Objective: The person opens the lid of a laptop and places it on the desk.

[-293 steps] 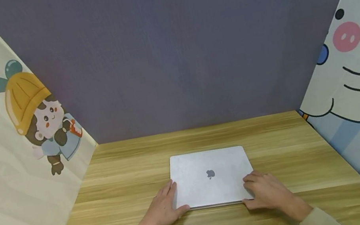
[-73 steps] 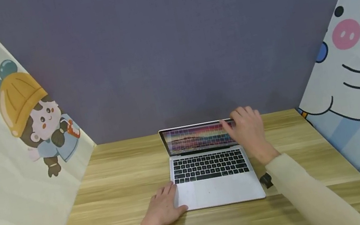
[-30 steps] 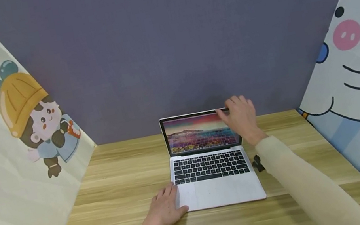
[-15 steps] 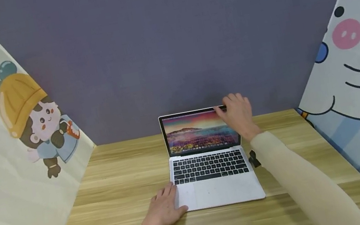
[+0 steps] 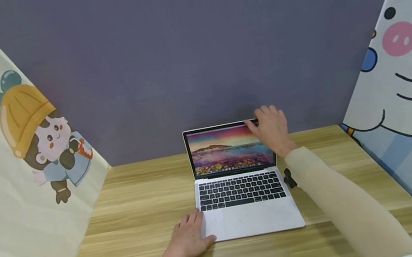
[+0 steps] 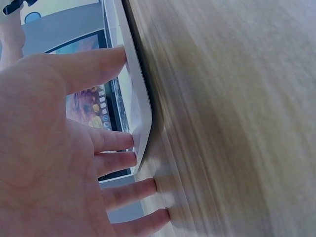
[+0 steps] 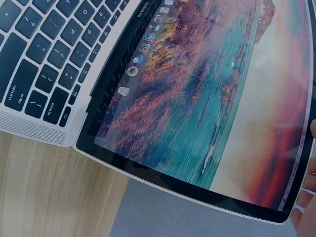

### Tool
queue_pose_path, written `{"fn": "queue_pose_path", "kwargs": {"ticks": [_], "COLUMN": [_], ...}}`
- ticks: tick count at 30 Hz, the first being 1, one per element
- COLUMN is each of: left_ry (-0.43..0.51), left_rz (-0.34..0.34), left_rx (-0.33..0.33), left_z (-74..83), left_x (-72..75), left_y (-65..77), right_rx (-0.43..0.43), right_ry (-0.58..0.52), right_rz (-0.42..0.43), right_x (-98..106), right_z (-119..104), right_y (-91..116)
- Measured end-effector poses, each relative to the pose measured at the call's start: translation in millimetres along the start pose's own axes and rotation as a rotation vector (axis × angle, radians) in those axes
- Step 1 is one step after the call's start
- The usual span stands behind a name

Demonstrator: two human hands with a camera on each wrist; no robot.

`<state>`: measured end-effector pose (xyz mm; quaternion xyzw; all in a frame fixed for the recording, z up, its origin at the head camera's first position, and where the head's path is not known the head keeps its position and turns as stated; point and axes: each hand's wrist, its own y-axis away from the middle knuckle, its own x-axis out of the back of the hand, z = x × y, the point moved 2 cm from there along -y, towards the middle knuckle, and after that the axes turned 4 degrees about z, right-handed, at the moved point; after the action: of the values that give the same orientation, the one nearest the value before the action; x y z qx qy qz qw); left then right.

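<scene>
A silver laptop (image 5: pixel 252 219) stands open on the wooden table (image 5: pixel 128 206), its screen (image 5: pixel 230 149) lit with a red and blue landscape. My right hand (image 5: pixel 271 128) grips the lid's top right corner, fingers over the top edge and thumb on the screen side; its fingertips (image 7: pixel 310 183) show at the edge of the screen (image 7: pixel 207 98) in the right wrist view. My left hand (image 5: pixel 186 240) rests flat at the base's front left corner. There the thumb lies on top and straight fingers (image 6: pixel 118 163) lie along the laptop's side edge (image 6: pixel 140 113).
A grey wall (image 5: pixel 193 57) closes the back of the table just behind the lid. Cartoon-printed panels stand at the left (image 5: pixel 8 158) and right (image 5: pixel 410 88). Bare wood lies on both sides of the laptop.
The laptop was closed at first with both hands at its front corners. My right hand has since raised the lid to near upright; it has barely moved in the last half second.
</scene>
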<state>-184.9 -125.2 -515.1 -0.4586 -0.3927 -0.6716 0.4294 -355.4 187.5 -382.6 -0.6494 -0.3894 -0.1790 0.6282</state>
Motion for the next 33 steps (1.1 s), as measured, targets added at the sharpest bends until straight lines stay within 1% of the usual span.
{"fn": "queue_pose_path", "kwargs": {"ticks": [6, 14, 24, 26, 33], "left_ry": [0.003, -0.015, -0.018, -0.018, -0.014], "left_rz": [0.001, -0.003, 0.019, 0.019, 0.021], "left_rx": [0.006, 0.002, -0.012, -0.013, -0.017], "left_z": [1.0, 1.2, -1.6, -1.9, 0.3], "left_x": [1.1, 1.2, -4.7, -4.8, -0.4], "left_y": [-0.4, -1.3, 2.2, 2.9, 1.2], "right_rx": [-0.021, -0.039, -0.060, -0.060, -0.036], "right_ry": [0.005, -0.008, 0.012, 0.016, 0.044], "right_rz": [-0.025, -0.030, -0.094, -0.096, -0.057], "right_x": [-6, -13, -20, -21, -25], "right_z": [1, 5, 3, 3, 4], "right_y": [-5, -9, -11, -11, -15]}}
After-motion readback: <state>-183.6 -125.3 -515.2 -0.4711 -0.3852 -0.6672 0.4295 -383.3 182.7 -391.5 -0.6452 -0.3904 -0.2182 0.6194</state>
